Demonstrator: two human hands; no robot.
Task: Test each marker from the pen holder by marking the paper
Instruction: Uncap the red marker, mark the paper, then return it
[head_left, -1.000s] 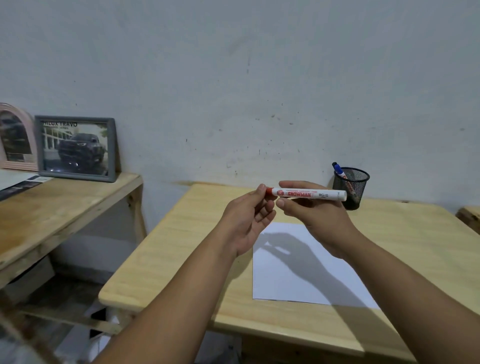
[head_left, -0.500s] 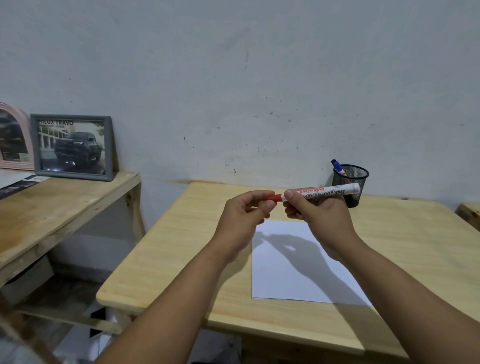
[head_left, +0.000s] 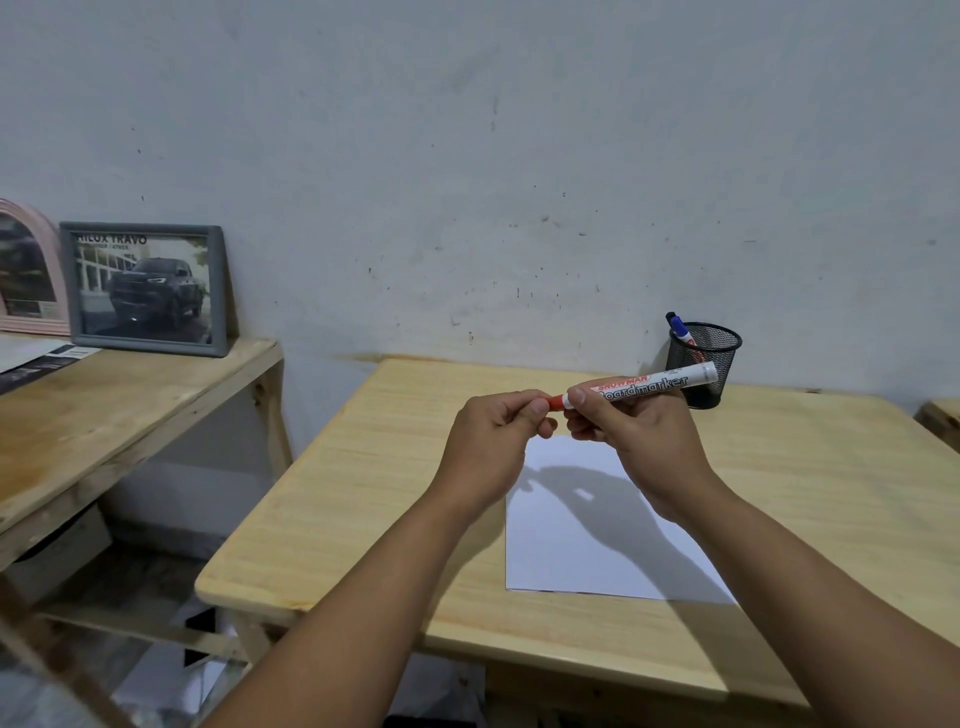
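Both hands are up over the counter (head_left: 337, 499), above the far end of the paper (head_left: 582, 545). Right hand (head_left: 636, 439) is closed around the barrel of a white marker (head_left: 644, 387), thumb on top near the red end; "Boardmarker" print faces the camera. Marker sits roughly level, tilted slightly up toward the right, white tail end crossing in front of the pen holder (head_left: 714, 353). Left hand (head_left: 493, 447) is closed, fingertips pinched on the red cap (head_left: 557, 401) at the marker's left end. Cap looks seated on the barrel, can't tell if it's loosened. Marker is in the air, not touching paper or counter. Paper is a plain white sheet lying flat on the light wood counter, near edge close to the counter's front edge, no marks visible on the exposed part; hand shadows fall across it. Pen holder is a black mesh cup standing upright at the back of the counter near the wall, well apart from the paper. One blue marker (head_left: 680, 330) stands in it, leaning left, cap end sticking out above the rim. Left of the counter, a separate wooden shelf (head_left: 104, 405) carries a grey picture frame (head_left: 145, 288) with a truck photo, leaning on the wall, a pink arched frame (head_left: 26, 270) just beside it.
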